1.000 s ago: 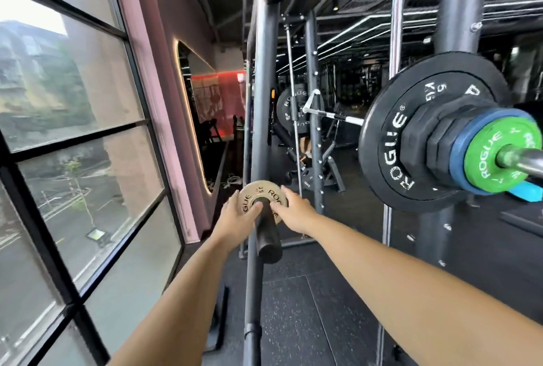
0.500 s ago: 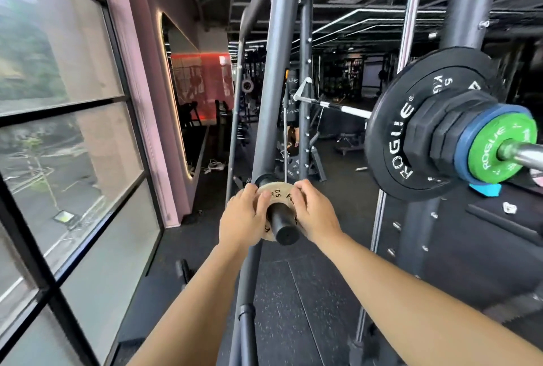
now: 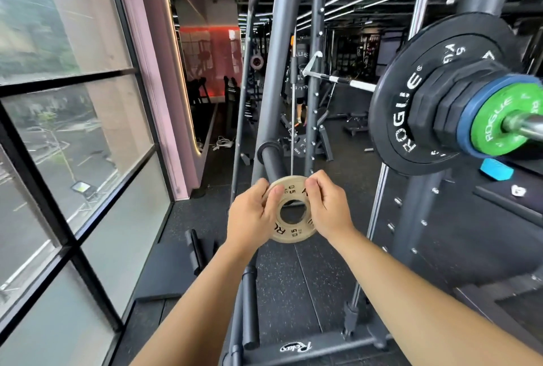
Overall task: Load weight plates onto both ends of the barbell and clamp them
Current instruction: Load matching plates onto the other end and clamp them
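Fetching step: left hand (image 3: 251, 214) and right hand (image 3: 327, 206) pinch the small plate (image 3: 293, 233) by its rim (clear of the peg (image 3: 271, 159)); next, probably carry it right and thread it onto the barbell (image 3: 526, 127).

Both bare forearms reach away from the near edge and converge towards the middle; the left forearm (image 3: 199, 301) rises steeply, the right forearm (image 3: 426, 292) slants in from the near right; the left grip (image 3: 249, 215) pinches the left rim of the small plate (image 3: 293, 236), thumb on the near face, fingers curled over the far side; the right grip (image 3: 329, 206) pinches the right rim the same way; both wrists look roughly straight; the two grips sit level, close together, not touching.
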